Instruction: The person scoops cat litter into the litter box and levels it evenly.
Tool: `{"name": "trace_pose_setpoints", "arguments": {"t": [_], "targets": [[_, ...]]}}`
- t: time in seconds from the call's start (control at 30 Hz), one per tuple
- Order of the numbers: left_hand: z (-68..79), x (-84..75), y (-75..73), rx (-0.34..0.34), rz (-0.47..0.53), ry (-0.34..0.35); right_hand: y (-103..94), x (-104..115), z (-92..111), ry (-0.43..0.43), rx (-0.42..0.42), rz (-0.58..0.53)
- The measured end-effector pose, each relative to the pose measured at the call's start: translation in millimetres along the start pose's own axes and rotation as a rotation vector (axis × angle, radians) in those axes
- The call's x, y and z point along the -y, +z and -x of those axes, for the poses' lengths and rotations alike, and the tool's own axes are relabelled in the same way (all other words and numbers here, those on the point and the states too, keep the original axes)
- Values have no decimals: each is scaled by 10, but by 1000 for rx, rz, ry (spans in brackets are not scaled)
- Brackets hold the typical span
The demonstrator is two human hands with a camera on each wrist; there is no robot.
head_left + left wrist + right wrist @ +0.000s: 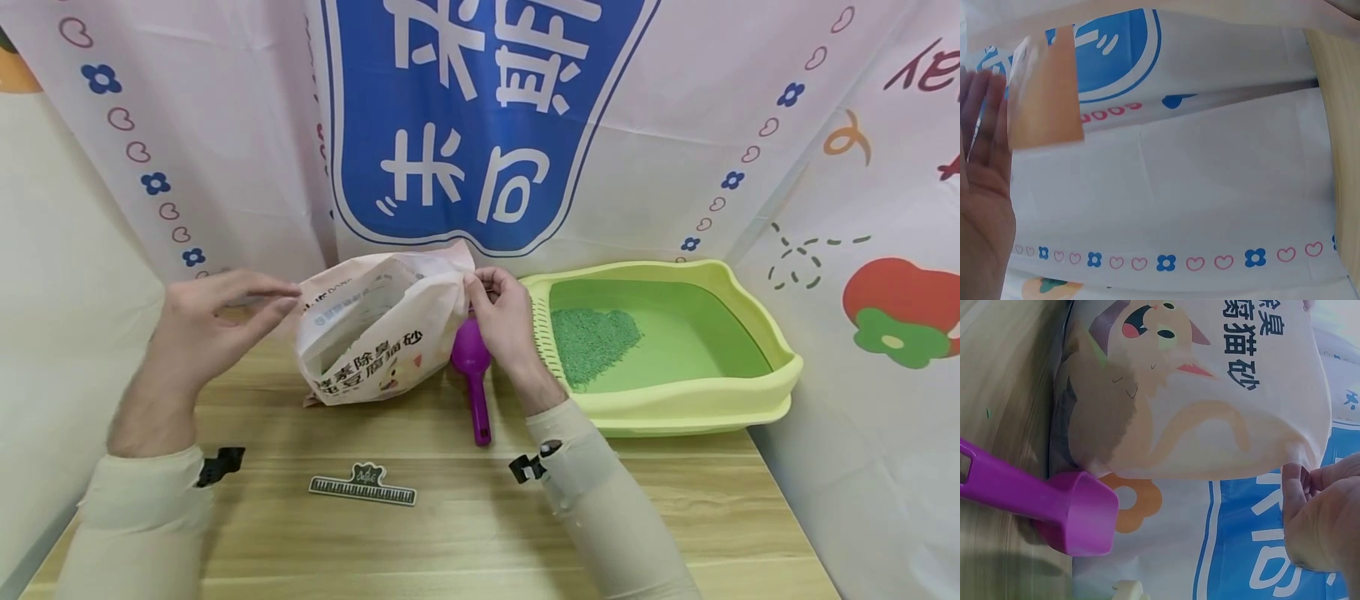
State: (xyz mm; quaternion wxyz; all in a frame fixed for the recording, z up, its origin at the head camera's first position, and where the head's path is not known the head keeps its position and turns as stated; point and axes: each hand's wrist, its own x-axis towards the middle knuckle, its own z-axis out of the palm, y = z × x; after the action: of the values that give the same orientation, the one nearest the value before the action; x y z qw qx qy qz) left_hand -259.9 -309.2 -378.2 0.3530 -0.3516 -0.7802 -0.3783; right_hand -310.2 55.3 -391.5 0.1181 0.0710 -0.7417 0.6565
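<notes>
A pale pink paper bag of cat litter (420, 333) with a cat picture (1147, 412) stands on the table, its mouth gaping. My right hand (501, 312) pinches the bag's upper right corner between thumb and fingers; the right wrist view has the same hand (1325, 519) at the bag's edge. My left hand (202, 325) is at the bag's left rim, fingers extended and fingertips right by it. In the left wrist view this hand (985, 181) has straight fingers beside a bent flap of the bag (1047, 94). A purple scoop (471, 350) lies below my right hand.
To the right sits a yellow-green litter tray (675, 400) with green litter granules (592, 342) at its left end. A long bag clip with a piano-key pattern (363, 487) lies near the front on the wooden table (465, 533). Printed cloth (247, 108) hangs behind.
</notes>
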Motion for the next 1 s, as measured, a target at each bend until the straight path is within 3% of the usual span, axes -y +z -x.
{"name": "trace_pose_setpoints", "arguments": {"t": [0.1,0.23,0.33,0.5,0.57,0.77,1.0], "targets": [[40,4,-59,84,42,18,7,-19,-16,20,-13,-28],[75,-13,-132,197,18,-36,5,-25,-24,39,-24,-49],[94,8,-149,222,25,-40,-7,-20,-24,52,-32,-45],[138,92,-126,219,90,23,-27,-28,-37,79,-46,-38],[156,95,-125,247,85,5,-35,-37,-44,84,-50,-45],[189,1,-125,349,-21,-141,-53,-58,-58,87,-59,-59],[204,-40,-53,413,41,-182,-57,-67,-58,85,-68,-71]]}}
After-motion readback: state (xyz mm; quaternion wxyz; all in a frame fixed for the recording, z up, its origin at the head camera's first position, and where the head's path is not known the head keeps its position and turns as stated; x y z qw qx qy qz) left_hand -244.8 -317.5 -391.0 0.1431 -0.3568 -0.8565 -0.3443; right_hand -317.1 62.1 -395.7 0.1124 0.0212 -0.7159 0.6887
